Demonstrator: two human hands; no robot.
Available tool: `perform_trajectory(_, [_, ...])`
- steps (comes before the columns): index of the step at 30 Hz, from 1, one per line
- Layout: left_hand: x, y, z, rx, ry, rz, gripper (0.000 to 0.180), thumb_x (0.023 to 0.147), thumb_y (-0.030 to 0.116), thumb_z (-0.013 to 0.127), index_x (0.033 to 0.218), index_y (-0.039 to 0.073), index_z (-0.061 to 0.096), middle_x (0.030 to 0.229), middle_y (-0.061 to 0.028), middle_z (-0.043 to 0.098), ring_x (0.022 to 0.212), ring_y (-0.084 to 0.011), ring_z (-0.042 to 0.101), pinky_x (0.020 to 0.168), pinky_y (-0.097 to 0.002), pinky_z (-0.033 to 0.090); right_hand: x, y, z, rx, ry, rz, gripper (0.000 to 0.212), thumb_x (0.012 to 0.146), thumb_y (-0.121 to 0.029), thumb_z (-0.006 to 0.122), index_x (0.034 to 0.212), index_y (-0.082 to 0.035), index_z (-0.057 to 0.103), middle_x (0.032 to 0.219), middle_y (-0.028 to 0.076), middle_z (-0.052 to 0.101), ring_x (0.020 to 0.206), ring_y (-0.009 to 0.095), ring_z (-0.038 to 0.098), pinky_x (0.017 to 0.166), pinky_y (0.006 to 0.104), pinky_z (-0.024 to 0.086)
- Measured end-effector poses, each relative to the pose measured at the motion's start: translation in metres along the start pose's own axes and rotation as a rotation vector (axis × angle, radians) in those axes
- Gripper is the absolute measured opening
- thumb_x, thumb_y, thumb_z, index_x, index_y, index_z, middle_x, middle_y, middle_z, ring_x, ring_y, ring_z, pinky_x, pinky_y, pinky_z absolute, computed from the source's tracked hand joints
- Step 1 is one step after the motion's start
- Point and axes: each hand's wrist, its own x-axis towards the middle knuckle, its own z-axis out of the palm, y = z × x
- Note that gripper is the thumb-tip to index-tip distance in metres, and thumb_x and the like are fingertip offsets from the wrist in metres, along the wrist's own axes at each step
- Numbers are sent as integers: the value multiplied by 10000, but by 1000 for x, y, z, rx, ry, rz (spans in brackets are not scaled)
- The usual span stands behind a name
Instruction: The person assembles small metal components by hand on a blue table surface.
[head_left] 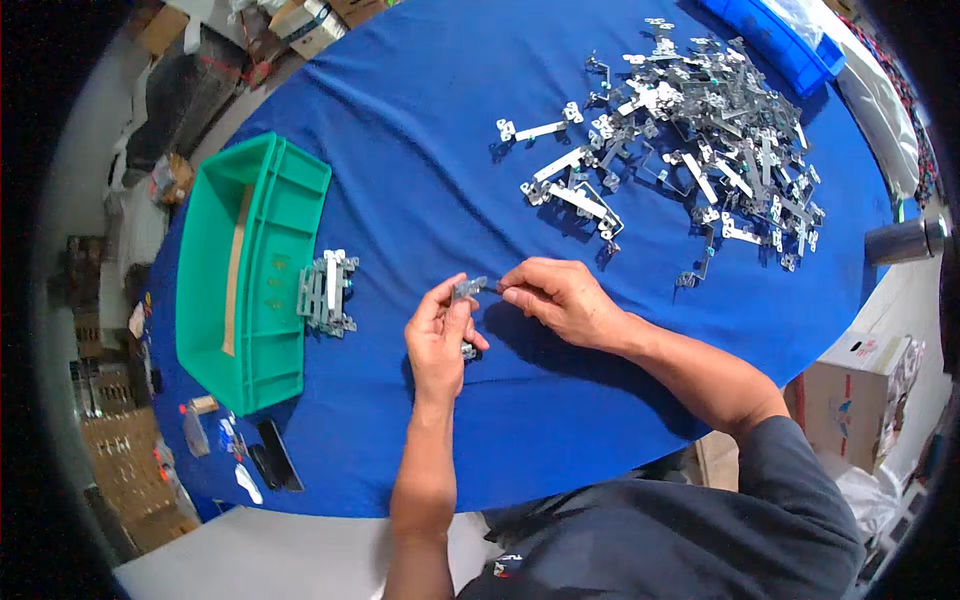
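Near the middle of the blue-covered table, my left hand (436,350) grips a small metal bracket (468,288) between thumb and fingers. Another bit of metal shows below, by its curled fingers. My right hand (575,305) is closed in a pinch at the bracket's right end; whatever lies between its fingertips is too small to make out. Left of my hands, a neat stack of metal brackets (326,292) rests against a green plastic crate (283,330). A large loose heap of similar brackets (735,125) is spread over the far right of the table.
A blue plastic bin (770,38) stands at the far right edge. Along the right side lies a metal cylinder (905,242), with a cardboard box (850,395) beyond the table. A dark phone (280,455) and small items lie at the near left. Boxes crowd the left floor.
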Motion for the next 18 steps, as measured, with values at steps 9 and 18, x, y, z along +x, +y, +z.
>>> perform_trajectory(9, [-3,0,0,219,-5,53,291,1008,113,583,1253,-37,628,938,-75,647,623,-37,524,492,-206,489,-1,2,2,-3,-12,44,167,944,-138,658,1025,3,694,836,134,653,698,219,639,606,348,485])
perform_trajectory(18, [-3,3,2,336,-18,128,279,991,75,599,1245,-32,643,950,-70,648,589,-36,515,475,-190,431,-2,-7,-1,-100,-46,117,161,938,-126,658,1014,13,690,802,145,650,662,221,626,592,348,475])
